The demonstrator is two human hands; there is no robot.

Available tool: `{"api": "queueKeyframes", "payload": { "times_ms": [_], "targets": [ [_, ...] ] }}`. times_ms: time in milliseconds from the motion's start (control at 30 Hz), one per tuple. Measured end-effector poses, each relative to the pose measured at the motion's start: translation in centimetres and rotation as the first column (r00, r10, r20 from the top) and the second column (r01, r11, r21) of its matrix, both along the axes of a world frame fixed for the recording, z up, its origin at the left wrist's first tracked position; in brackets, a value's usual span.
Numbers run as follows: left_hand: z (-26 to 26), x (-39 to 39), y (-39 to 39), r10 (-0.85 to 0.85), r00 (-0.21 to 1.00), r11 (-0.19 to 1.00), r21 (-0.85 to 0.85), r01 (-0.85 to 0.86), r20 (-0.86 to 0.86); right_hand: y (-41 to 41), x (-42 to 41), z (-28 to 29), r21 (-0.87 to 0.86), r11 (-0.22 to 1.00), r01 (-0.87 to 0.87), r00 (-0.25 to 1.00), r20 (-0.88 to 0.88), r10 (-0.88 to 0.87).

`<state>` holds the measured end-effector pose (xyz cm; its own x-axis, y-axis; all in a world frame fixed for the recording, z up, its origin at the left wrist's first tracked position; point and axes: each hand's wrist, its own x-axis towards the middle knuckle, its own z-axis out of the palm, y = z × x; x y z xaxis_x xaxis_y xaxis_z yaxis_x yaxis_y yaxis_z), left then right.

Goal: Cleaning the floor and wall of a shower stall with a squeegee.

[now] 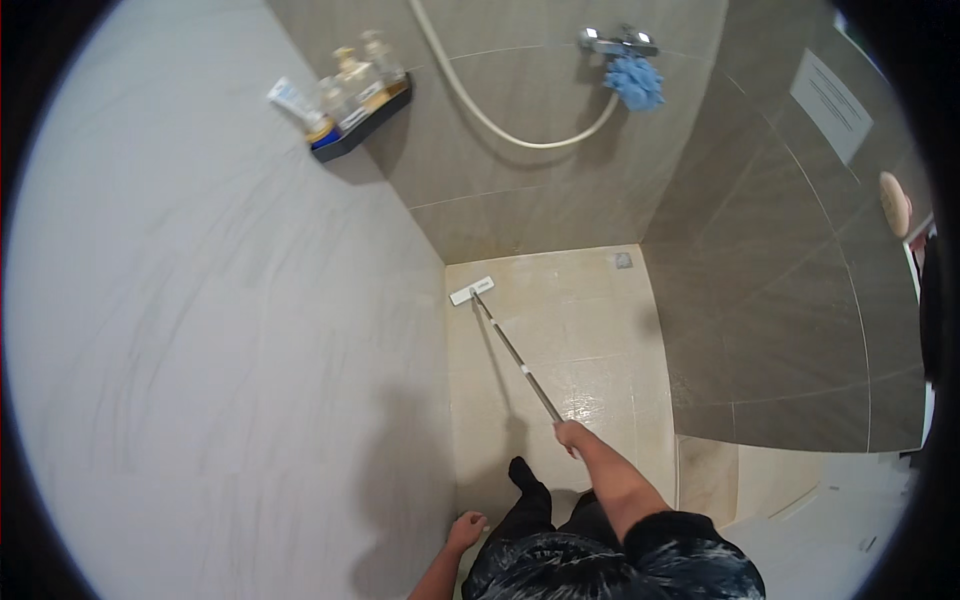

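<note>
My right hand (573, 437) is closed around the metal pole of a flat-headed floor mop or scrubber (513, 351). Its white rectangular head (472, 291) rests on the beige tiled floor (585, 322), near the corner between the pale left wall and the back wall. The pole slants from the head down to the hand, and the lower end behind the hand is hidden. My left hand (468, 529) hangs beside my left leg near the pale wall, fingers loosely curled, with nothing seen in it. A foot in a dark sock stands on the floor.
A dark corner shelf (363, 124) holds several bottles and a tube. A pale shower hose (480, 112) loops below the chrome mixer tap (619, 42), where a blue bath puff (634, 81) hangs. A square floor drain (623, 260) lies at the far right corner. A dark tiled wall (765, 300) bounds the right.
</note>
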<state>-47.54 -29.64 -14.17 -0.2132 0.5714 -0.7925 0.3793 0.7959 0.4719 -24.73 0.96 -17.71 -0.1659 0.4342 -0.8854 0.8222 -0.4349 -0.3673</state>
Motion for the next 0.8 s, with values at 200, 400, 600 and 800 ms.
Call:
{"api": "queueKeyframes", "payload": {
  "times_ms": [200, 400, 600, 800],
  "targets": [
    [-4.2, -6.5, -4.5, -0.120, 0.991, 0.990, -0.081, 0.115, -0.062, -8.7, 4.2, 8.3, -0.625, 0.681, 0.380, 0.737, -0.240, -0.632],
    [-2.7, -6.7, -1.5, -0.212, 0.974, 0.972, 0.082, 0.218, -0.075, -13.7, 6.8, 17.2, -0.956, 0.267, 0.119, 0.431, -0.192, -0.882],
    [7.2, -2.2, 14.2, -0.209, 0.891, 0.685, 0.589, 0.428, -0.404, -14.7, 10.3, 23.6, -0.916, 0.389, 0.100, 0.480, -0.298, -0.825],
    [15.1, 5.1, 23.5, -0.383, 0.706, 0.335, 0.623, 0.707, -0.596, -16.9, 18.1, 32.3, -0.827, 0.558, 0.070, 0.710, -0.353, -0.610]
  ]
}}
